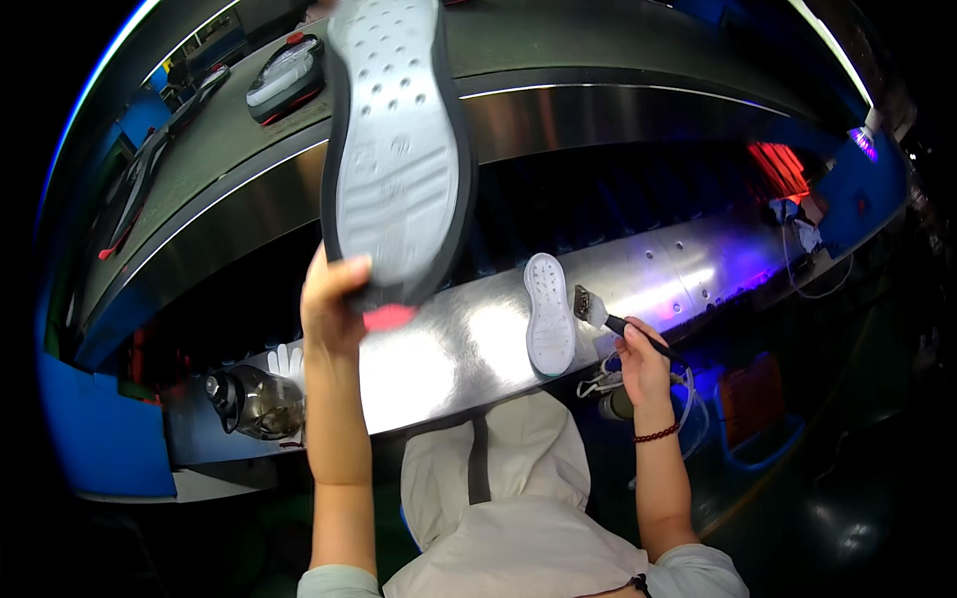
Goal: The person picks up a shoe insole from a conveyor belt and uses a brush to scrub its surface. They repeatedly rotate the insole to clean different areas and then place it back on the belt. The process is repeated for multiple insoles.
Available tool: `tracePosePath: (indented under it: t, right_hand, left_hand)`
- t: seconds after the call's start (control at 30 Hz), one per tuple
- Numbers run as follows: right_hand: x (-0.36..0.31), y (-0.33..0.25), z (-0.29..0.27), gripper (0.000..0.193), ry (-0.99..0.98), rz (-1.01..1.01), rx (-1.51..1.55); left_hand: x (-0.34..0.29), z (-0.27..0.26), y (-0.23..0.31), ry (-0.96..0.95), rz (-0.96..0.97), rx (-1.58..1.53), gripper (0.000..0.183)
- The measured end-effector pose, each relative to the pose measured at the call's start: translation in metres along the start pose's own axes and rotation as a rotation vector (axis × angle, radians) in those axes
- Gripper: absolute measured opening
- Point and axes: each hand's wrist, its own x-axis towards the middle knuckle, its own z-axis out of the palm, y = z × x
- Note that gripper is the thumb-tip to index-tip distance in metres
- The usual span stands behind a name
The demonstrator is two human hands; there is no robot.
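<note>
My left hand (334,299) is closed on the heel end of a large shoe sole (399,179) with a black rim, a pale dimpled inner face and a red patch at the heel. The sole is raised toward the conveyor, close to the camera. In my right hand (643,361) is a brush (620,324) with a black handle, its dark-tipped bristles pointing up and left. Just left of the bristles, a white shoe sole (549,314) lies flat on the metal work ledge (429,369), touched by neither hand.
A green conveyor belt (598,40) runs across the back, carrying several soles, among them a white-and-black one (286,80). A dark clear bottle (261,402) lies at the ledge's left, beside a white glove (285,361). A blue-framed stool (758,414) stands below right, near pale tubing.
</note>
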Motion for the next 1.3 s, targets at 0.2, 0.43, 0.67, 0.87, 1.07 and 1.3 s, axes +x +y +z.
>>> tracePosePath:
  t: [0.2,0.43,0.67,0.87,1.07,1.3]
  right_hand:
    - [0.003,-0.001,-0.002,0.018,-0.007,-0.003,0.011]
    - [-0.002,-0.006,0.034,0.021,-0.307,0.032,0.038]
    - [0.009,0.003,0.096,0.017,-0.517,-0.003,-0.422]
    - [0.01,-0.003,0.13,0.015,-0.622,-0.107,-0.585]
    - [-0.037,0.014,0.121,0.016,-0.849,-0.908,-1.101]
    - [-0.049,-0.011,0.097,0.014,-1.059,-0.347,-0.869]
  left_hand:
    - [-0.059,-0.004,-0.079,-0.066,-0.147,-0.581,0.09]
    - [-0.063,-0.019,-0.139,-0.102,-0.543,-0.49,0.092]
    - [-0.063,0.021,-0.132,0.168,-0.529,-0.432,0.09]
    - [-0.07,0.039,-0.131,0.219,-0.446,-0.274,0.085]
    - [-0.062,0.026,-0.124,0.378,-0.413,-0.18,0.082]
    - [-0.073,-0.004,-0.109,0.264,-0.325,-0.323,0.081]
